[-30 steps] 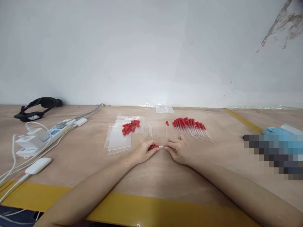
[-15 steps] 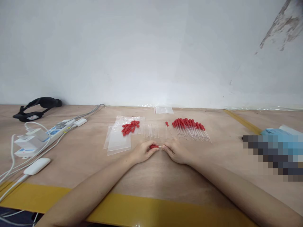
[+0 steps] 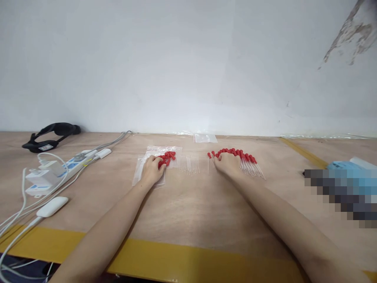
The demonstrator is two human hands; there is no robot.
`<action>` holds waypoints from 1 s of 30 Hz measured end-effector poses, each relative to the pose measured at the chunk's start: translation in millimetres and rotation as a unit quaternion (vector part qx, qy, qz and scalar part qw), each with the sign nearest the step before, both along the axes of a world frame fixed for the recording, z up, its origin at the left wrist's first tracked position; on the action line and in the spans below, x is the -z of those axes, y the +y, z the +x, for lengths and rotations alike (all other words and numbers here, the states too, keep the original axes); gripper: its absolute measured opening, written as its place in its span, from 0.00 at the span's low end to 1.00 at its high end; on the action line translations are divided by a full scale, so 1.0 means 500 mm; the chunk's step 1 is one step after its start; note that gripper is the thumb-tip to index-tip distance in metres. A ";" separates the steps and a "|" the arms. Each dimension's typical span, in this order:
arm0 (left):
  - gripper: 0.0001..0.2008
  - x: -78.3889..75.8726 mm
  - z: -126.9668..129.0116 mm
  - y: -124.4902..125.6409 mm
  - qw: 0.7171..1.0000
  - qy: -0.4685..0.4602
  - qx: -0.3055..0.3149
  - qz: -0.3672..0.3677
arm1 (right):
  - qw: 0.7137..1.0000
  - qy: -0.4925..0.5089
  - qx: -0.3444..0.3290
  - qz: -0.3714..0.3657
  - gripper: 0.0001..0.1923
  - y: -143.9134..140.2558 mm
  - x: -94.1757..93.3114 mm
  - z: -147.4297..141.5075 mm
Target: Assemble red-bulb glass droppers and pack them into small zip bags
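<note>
Your two hands are reaching out to two red piles on the table [image 3: 188,204].

Taking the bunch of thin clear tubes [image 3: 189,164] in the middle as your landmark: your left hand [image 3: 151,171] is lying to the left of the tubes, on the clear plastic bags [image 3: 147,173], with its fingertips curling onto the little pile of red rubber caps [image 3: 167,156] (you cannot tell if it is pinching one yet). Your right hand [image 3: 226,164] is lying to the right of the tubes, palm down and fingers a bit bent, touching the near end of the row of finished droppers [image 3: 246,160] with red tops; what it is holding, if anything, is hidden under it. One single dropper [image 3: 209,160] is lying just right of the tubes, beside your right hand.
</note>
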State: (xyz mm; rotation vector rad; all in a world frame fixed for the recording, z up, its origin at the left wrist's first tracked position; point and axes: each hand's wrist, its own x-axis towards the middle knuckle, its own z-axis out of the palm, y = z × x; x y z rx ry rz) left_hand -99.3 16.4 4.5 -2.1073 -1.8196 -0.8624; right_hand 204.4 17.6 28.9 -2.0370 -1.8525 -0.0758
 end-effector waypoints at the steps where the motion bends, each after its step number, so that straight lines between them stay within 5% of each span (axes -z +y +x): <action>1: 0.10 0.002 -0.001 0.002 1.000 -0.008 0.001 -0.008 | 1.000 -0.013 0.009 -0.005 0.18 0.007 0.006 -0.004; 11: 0.08 0.004 0.002 0.005 0.999 -0.015 -0.026 -0.013 | 0.997 -0.074 -0.003 0.009 0.19 0.007 0.024 -0.031; 23: 0.09 -0.009 0.003 0.001 0.997 -0.003 -0.071 -0.025 | 0.995 -0.062 -0.017 -0.074 0.11 0.013 0.027 -0.087; 30: 0.08 -0.015 0.005 0.002 0.990 -0.104 -0.096 0.002 | 0.995 -0.078 -0.061 0.024 0.15 -0.046 0.019 -0.060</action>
